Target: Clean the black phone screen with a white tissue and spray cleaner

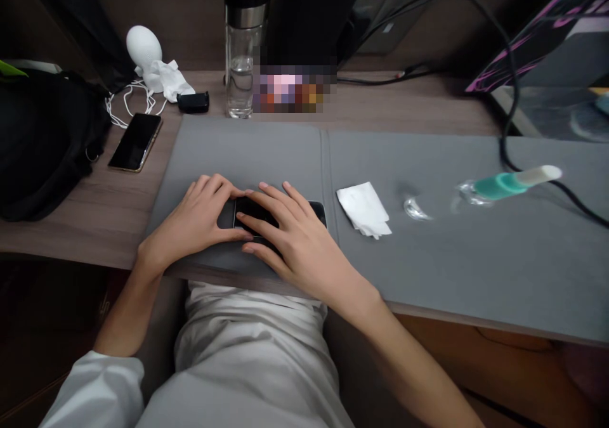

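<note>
A dark-screened smartphone (pixel 257 211) lies flat on the grey desk mat (pixel 247 142), close to the front edge. My left hand (pixel 200 215) holds its left end, thumb along the near edge and index finger at the far edge. Over the screen, my right hand (pixel 297 234) rests with its fingers spread, covering much of the phone. To the right lies a folded white tissue (pixel 364 208). Beyond it are a small clear piece (pixel 416 209) and a blurred teal-and-clear bottle-like item with a whitish end (pixel 504 185).
A glass water bottle (pixel 240 66) stands behind the mat. On the left are another phone (pixel 136 141), a white egg-shaped object (pixel 144 47) with cords, a small black object (pixel 193 103) and a black bag (pixel 42 142). A black cable (pixel 511 92) droops across the right side.
</note>
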### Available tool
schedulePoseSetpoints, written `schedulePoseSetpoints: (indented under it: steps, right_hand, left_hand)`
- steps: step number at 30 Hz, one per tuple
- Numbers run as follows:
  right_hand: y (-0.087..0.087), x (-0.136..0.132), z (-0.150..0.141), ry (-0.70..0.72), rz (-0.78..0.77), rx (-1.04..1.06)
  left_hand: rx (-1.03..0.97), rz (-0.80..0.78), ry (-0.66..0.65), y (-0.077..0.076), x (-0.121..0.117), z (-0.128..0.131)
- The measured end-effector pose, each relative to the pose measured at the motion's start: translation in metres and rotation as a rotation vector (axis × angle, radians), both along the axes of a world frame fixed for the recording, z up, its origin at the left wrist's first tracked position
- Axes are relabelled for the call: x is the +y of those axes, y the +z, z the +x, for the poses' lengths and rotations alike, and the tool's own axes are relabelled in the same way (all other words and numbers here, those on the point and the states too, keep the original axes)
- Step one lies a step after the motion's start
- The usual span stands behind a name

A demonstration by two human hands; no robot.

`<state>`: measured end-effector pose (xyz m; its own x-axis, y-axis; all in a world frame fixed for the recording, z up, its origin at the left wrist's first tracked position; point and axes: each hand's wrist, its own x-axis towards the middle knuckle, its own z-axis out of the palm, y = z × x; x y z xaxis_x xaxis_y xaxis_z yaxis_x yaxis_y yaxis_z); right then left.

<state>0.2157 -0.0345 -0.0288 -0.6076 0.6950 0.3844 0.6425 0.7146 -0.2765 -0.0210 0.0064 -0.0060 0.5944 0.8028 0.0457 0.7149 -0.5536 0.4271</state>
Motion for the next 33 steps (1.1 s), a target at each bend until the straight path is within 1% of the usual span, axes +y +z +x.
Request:
schedulePoseSetpoints:
  steps: [4,9,14,20,25,29,33]
  right_hand:
    - [-0.001,-0.002,0.005,-0.024,0.001,0.016]
    - [-0.003,-0.005,0.019,-0.051,0.030,0.027]
    - [-0.006,-0.008,0.038,-0.082,0.039,0.012]
    - [-0.015,-0.012,0.065,-0.128,0.041,0.053]
    - [-0.019,-0.014,0.085,-0.158,0.031,0.075]
    - [-0.020,-0.012,0.094,-0.178,0.055,0.139]
    - [-0.020,-0.010,0.097,-0.201,0.061,0.196]
  left_hand:
    - [-0.003,-0.014,0.009,0.001,0.000,0.000]
    - [-0.003,-0.003,0.018,0.002,-0.001,0.001]
    - [-0.002,-0.009,0.021,0.003,-0.001,0.001]
    - [0.014,-0.020,0.026,0.005,0.000,0.003]
    - [0.020,-0.011,0.021,0.004,0.000,0.002]
    - [0.019,-0.002,0.027,0.004,0.000,0.002]
    - [0.018,-0.006,0.030,0.002,0.001,0.002]
